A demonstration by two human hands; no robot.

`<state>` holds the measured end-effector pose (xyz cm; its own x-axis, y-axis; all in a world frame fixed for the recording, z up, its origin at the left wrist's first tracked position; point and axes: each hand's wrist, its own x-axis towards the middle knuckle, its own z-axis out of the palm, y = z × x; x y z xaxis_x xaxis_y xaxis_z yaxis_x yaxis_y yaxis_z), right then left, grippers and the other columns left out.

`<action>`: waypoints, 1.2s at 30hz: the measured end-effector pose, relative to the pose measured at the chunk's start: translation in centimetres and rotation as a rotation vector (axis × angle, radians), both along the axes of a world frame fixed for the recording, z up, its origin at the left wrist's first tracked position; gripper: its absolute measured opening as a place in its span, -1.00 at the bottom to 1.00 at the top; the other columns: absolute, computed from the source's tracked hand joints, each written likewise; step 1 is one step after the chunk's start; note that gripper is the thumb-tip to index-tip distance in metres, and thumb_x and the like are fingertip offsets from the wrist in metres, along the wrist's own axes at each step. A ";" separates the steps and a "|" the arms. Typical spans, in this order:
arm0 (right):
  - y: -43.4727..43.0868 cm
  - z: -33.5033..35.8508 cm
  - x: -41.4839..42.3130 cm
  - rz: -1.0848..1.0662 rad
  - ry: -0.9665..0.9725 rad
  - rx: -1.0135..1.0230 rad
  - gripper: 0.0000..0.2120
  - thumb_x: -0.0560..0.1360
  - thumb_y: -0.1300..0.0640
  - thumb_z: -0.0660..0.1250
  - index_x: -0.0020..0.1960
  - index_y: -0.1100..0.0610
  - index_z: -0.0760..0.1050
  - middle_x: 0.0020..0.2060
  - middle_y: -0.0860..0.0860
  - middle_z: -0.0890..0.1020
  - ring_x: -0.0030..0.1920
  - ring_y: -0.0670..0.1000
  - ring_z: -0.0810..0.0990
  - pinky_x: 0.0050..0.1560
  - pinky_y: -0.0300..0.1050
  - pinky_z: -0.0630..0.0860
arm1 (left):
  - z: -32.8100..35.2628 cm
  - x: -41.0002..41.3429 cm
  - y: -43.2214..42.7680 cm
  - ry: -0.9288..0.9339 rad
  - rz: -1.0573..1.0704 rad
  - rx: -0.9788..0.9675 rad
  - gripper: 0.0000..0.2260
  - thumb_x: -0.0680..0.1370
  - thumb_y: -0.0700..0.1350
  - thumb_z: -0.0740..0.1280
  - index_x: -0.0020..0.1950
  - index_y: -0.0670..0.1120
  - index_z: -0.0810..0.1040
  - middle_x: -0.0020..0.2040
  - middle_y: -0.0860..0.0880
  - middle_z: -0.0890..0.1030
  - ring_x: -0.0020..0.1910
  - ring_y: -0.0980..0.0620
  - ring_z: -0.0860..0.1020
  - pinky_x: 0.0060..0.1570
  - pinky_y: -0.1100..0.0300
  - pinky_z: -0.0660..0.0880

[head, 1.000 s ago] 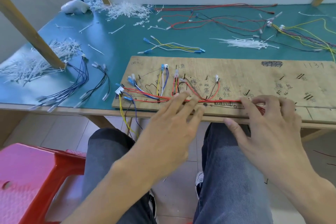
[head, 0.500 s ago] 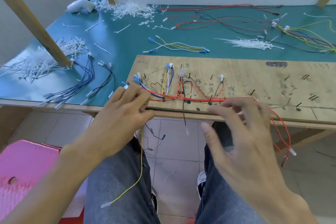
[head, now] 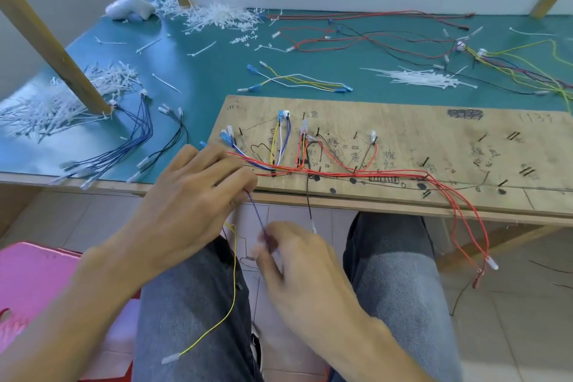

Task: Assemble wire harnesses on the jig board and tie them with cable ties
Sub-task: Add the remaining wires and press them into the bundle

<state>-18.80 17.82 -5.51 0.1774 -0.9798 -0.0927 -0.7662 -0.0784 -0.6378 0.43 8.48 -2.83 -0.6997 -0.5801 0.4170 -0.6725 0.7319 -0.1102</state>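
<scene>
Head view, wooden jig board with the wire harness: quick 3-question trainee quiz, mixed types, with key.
1. True or false: the bundle of red wires lies along the wooden jig board.
2. Which of the hands pinches the thin purple wire below the board edge? A) left hand B) right hand
3. Fill in: the long wire dangling over the person's lap, ending in a white tip, is ____.

Key: 1 true; 2 B; 3 yellow.
</scene>
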 end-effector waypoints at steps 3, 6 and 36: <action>1.0 0.2 -0.9 -0.030 -0.007 -0.095 -0.67 0.67 -0.24 0.13 -0.03 -0.02 0.45 -0.28 -0.14 0.48 -0.12 0.05 0.48 -0.10 0.07 0.50 | -0.4 -0.2 -0.1 0.044 0.001 0.010 -0.91 0.68 -0.12 0.31 0.00 -0.04 0.57 0.02 0.06 0.56 0.04 -0.11 0.49 -0.07 -0.01 0.35; 1.7 1.1 -3.4 -0.078 -0.101 -0.144 -0.72 0.60 -0.26 0.20 0.04 -0.13 0.59 -0.30 -0.24 0.52 -0.09 -0.11 0.53 -0.04 -0.07 0.51 | -1.1 -0.8 0.0 0.169 0.020 0.043 -0.89 0.66 -0.10 0.37 -0.04 -0.06 0.63 0.08 0.02 0.59 0.06 -0.11 0.52 -0.06 -0.05 0.40; -5.7 5.7 -11.7 -0.262 -0.932 0.265 -0.82 0.41 0.21 0.50 0.01 0.17 0.77 -0.09 0.22 0.76 -0.14 0.03 0.78 -0.33 -0.25 0.65 | -1.9 -3.7 -1.3 0.237 0.115 0.039 -0.86 0.54 -0.36 0.47 0.07 -0.20 0.72 -0.02 -0.07 0.71 -0.01 -0.13 0.67 -0.11 -0.07 0.64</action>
